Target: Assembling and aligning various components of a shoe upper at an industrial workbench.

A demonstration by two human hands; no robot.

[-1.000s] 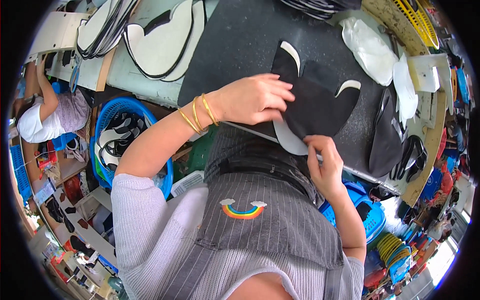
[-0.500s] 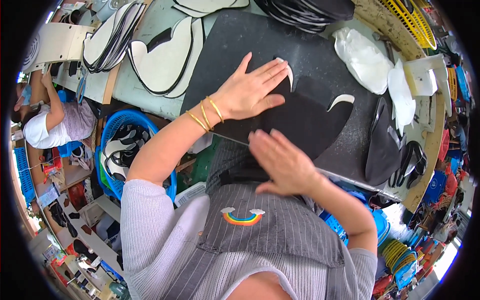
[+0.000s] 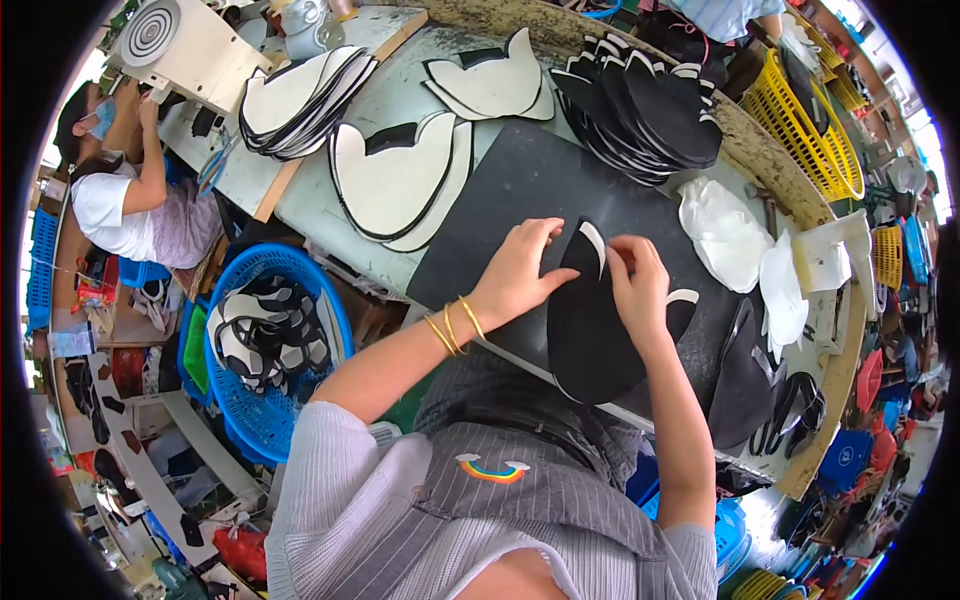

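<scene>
A black, curved flat piece (image 3: 595,345) with white tips lies over the near edge of a dark board (image 3: 490,200). My left hand (image 3: 515,275), with gold bangles on its wrist, is at the piece's left edge. Its thumb and fingers are spread apart, with nothing between them. My right hand (image 3: 640,285) is closed, its fingertips pinching the piece's edge just right of the upper white tip. This hand and wrist hide part of the piece. Farther right, the other white tip (image 3: 683,297) shows beyond my wrist.
White, black-edged pieces (image 3: 390,185) lie left of the board; a black stack (image 3: 640,110) is behind it. Crumpled white sheets (image 3: 725,235), a folded black piece (image 3: 742,385) and scissors (image 3: 788,410) lie right. A blue basket (image 3: 345,345) of scraps stands left. A person sits at a machine (image 3: 190,50).
My hands have gone from lying flat over the piece to its edges near the upper white tip. The right hand has moved up and closed. My view has shifted, showing more of the table.
</scene>
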